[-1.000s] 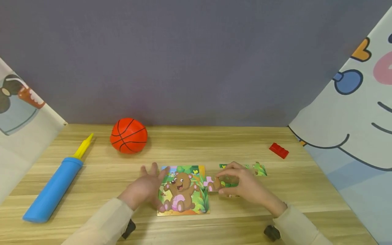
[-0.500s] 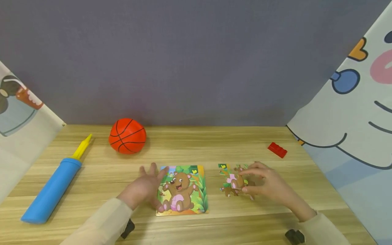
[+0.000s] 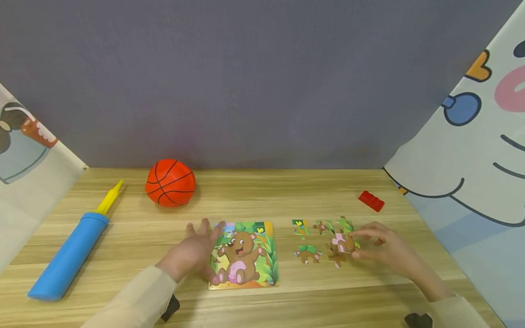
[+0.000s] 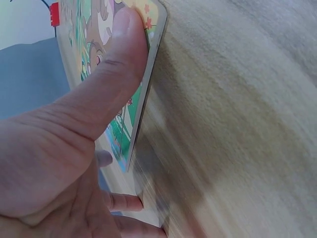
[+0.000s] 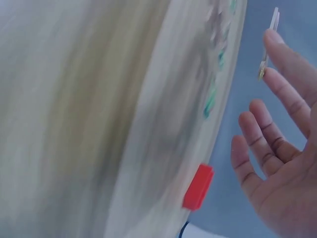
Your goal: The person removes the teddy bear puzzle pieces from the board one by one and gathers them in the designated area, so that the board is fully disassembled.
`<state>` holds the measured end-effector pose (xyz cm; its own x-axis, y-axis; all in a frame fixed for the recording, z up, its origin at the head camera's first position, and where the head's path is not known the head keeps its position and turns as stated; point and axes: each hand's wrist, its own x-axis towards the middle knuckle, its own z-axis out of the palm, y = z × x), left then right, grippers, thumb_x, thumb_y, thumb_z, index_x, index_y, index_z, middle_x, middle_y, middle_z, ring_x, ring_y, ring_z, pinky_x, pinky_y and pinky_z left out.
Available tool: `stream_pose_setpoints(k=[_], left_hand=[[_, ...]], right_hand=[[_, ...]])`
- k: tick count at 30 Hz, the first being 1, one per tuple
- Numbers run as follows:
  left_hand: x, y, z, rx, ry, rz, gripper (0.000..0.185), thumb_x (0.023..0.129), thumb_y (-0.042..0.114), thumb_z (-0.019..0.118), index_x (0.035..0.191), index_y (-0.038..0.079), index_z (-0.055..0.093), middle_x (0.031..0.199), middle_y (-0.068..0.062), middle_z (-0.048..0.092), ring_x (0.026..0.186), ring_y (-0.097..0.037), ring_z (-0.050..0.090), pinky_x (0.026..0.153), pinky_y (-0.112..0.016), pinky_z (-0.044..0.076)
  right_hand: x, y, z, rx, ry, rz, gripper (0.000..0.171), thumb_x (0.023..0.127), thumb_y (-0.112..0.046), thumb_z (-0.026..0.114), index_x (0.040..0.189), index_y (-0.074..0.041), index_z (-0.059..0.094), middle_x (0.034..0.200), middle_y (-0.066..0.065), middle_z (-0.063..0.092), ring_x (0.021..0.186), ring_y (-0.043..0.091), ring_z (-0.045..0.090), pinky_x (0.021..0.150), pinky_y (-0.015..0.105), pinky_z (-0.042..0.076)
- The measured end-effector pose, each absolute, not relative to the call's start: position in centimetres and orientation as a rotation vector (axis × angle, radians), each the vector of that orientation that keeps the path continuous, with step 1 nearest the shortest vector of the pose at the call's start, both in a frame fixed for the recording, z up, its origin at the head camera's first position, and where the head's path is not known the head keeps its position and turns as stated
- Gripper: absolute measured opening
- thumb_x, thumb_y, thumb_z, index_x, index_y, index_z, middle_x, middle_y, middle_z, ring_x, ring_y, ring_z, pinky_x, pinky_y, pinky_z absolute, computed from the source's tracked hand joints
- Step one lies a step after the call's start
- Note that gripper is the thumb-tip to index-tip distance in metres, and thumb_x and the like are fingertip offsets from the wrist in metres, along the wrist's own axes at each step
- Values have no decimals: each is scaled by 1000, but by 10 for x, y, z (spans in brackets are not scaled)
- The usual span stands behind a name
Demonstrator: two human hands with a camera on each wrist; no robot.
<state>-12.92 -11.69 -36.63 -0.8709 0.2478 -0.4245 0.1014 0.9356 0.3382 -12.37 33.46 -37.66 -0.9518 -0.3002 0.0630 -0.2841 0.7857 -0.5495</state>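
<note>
Puzzle piece (image 5: 268, 44) at fingers (image 5: 290, 67), red brick (image 5: 198, 187)

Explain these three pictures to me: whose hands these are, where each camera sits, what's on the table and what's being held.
There is no machine here: a person works with bare hands. One camera sits on the head, one on each wrist. The wooden table holds a bear puzzle board, loose puzzle pieces, an orange ball, a blue and yellow pump and a red brick. The left hand rests on the board's edge, thumb on it in the left wrist view. The right hand pinches one puzzle piece between thumb and forefinger.
</note>
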Motion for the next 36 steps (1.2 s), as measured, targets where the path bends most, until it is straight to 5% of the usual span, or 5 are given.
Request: stream_pose_setpoints(k=[22,31,36], left_hand=[[-129,-117,-367,277,2640,385,136,55,34,97,159,-2,18,161,-37,7,139,-70,9,86,-87,37],[-128,-117,-368,286,2647,387,135,55,31,97,159,-4,18,161,-38,7,138,-70,9,87,-85,38],[-128,-117,-369,285,2647,391,134,55,31,97,159,-4,19,161,-37,7,139,-70,9,88,-83,40]], right_hand=[[-130,371,-401,-470,2899,-794,41,80,-29,87,116,-12,76,108,1,62,87,10,55,67,23,51],[-134,372,-400,-492,2890,-699,51,78,-34,88,120,-11,73,112,5,62,102,26,60,76,28,55],[-136,373,-399,-496,2863,-711,47,78,-35,87,118,-13,74,114,4,63,105,24,60,77,27,57]])
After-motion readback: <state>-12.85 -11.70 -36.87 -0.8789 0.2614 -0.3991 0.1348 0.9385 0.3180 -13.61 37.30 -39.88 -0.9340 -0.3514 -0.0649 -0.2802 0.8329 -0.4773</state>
